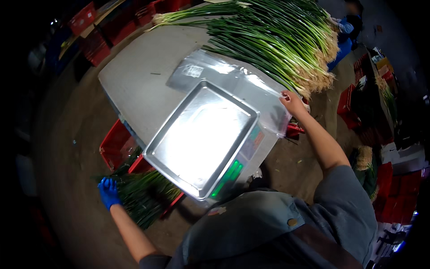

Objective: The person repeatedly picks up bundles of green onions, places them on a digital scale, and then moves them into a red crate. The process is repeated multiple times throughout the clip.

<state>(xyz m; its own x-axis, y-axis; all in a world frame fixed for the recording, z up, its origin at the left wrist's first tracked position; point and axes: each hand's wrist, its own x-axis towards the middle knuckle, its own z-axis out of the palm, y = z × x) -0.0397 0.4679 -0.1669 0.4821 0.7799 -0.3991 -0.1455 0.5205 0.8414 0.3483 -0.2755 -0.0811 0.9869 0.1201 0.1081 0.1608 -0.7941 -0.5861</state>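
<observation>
A shiny steel tray [201,134] tops a digital scale with a lit green display [227,178] at the table's near corner. My left hand [109,191], in a blue glove, is at the tips of dark green leaves [144,198] that lie over red crates; whether it grips them I cannot tell. My right hand [290,101], bare, has its fingers bent at the edge of clear plastic bags [231,79] lying behind the scale; its grip is not clear. A large pile of green onions [275,47] covers the table's far side, roots to the right.
The grey table [141,70] extends to the far left. A red crate [116,144] stands below its left edge. More red crates [349,106] and bundled green onions [364,168] stand at the right. Another person [349,25] is at the far right, beside the pile.
</observation>
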